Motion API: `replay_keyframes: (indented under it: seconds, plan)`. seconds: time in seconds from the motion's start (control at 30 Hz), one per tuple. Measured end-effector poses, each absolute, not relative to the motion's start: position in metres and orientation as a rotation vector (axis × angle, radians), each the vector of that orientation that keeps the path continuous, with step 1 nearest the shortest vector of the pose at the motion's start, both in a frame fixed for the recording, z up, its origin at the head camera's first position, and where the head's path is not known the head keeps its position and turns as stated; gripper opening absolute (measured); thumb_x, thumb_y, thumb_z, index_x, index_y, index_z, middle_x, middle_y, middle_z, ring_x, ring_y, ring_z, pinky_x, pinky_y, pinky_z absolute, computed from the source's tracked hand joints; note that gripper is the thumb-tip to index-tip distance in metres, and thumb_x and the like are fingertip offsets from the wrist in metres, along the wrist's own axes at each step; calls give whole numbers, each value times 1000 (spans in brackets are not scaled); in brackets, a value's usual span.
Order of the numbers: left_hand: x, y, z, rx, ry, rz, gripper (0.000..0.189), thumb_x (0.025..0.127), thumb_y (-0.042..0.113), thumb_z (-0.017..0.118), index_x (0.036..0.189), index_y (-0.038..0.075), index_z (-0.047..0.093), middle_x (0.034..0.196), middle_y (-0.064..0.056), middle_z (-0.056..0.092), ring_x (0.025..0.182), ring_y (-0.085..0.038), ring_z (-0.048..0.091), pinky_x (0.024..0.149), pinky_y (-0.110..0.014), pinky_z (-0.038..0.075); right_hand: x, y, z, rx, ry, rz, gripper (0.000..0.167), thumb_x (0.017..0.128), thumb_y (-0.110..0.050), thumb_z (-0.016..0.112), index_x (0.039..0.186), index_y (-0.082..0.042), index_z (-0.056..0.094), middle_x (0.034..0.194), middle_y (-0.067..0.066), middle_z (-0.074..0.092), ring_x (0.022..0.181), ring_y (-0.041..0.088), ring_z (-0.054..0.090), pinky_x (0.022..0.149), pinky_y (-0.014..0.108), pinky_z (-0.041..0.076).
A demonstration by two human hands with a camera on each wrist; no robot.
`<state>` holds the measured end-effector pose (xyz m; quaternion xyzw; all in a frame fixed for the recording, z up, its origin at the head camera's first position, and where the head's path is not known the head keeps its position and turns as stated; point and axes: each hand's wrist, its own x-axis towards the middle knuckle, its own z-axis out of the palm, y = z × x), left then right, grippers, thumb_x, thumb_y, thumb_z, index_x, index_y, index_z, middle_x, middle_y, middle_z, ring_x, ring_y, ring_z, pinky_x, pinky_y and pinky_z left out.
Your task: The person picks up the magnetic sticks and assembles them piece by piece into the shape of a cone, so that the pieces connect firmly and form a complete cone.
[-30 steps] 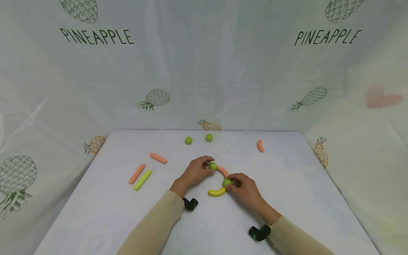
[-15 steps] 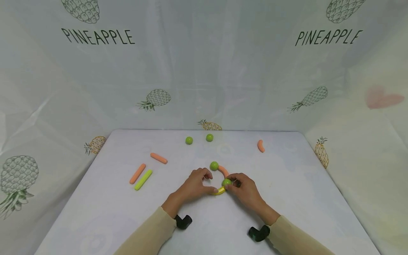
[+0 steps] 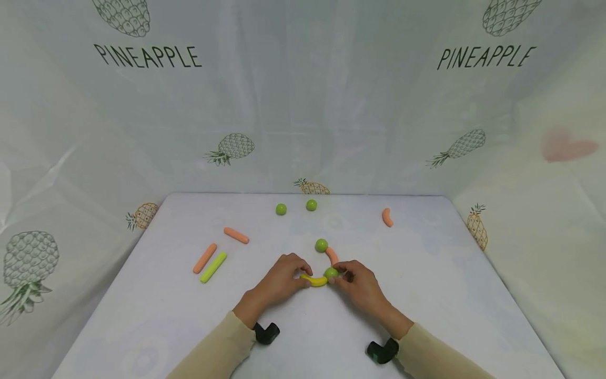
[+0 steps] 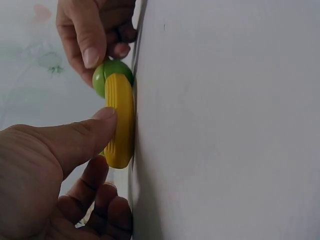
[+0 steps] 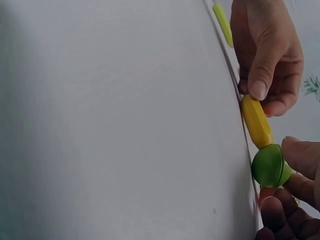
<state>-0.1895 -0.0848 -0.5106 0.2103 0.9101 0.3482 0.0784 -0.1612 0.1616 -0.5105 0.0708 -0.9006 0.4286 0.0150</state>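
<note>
left hand [image 3: 279, 280] pinches yellow piece [image 4: 122, 125], right hand [image 3: 363, 287] green ball [image 5: 267, 166].

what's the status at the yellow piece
Left hand pinches curved yellow piece. Right hand pinches green ball. Ball touches yellow piece's end; nothing seen in the way.

Yellow piece [image 4: 122, 130]: curved, ridged along its length, one end touching green ball [image 5: 267, 166].
Green ball: grooved, on the counter [image 3: 312, 337].
</note>
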Motion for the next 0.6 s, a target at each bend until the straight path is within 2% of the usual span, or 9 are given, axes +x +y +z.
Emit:
replay_keyframes:
  seconds: [0.2,0.43,0.5,0.6]
  plan:
    - [-193,-99,-507,600,2760,1066,11,98,17,76,105,26,79,115,8,65,108,-15,56,92,-37,50,-155,156,-508,326,-2801,1306,28,92,-14,83,119,-16,78,103,-3,70,87,9,58,77,26,50]
    - [-191,-97,-506,566,2862,1056,17,98,9,72,107,22,79,117,4,66,110,-19,56,95,-39,51,-154,149,-512,462,-2792,1267,36,93,-9,78,128,-12,75,105,-5,69,90,8,58,83,28,52]
    - [-189,-92,-504,554,2880,1065,18,97,11,73,109,21,79,119,3,68,112,-20,56,95,-40,51,-153,146,-512,509,-2781,1265,37,94,-7,76,131,-10,73,108,-5,70,92,9,60,84,29,53]
    - [-187,-83,-502,546,2890,1070,19,95,24,77,114,22,78,121,4,69,113,-19,53,94,-39,50,-151,143,-511,567,-2786,1258,39,96,-6,72,134,-9,71,113,-4,71,98,12,62,89,32,54]
